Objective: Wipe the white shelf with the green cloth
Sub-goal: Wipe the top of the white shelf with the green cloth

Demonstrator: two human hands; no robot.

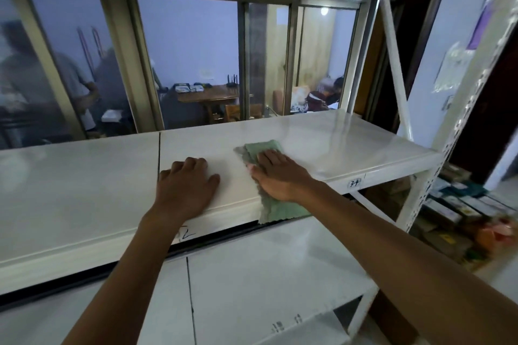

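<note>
Two hands lie flat on one white shelf [350,143]: left hand [186,186] bare, right hand [277,173] pressing one green cloth [263,148].

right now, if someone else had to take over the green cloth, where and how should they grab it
Probably by the corner of the green cloth that hangs over the front lip of the white shelf, pinched from the front and a little below. That flap droops free, while the rest lies flat under the right hand pressing on it. The left hand rests beside it and leaves that side clear.
</note>
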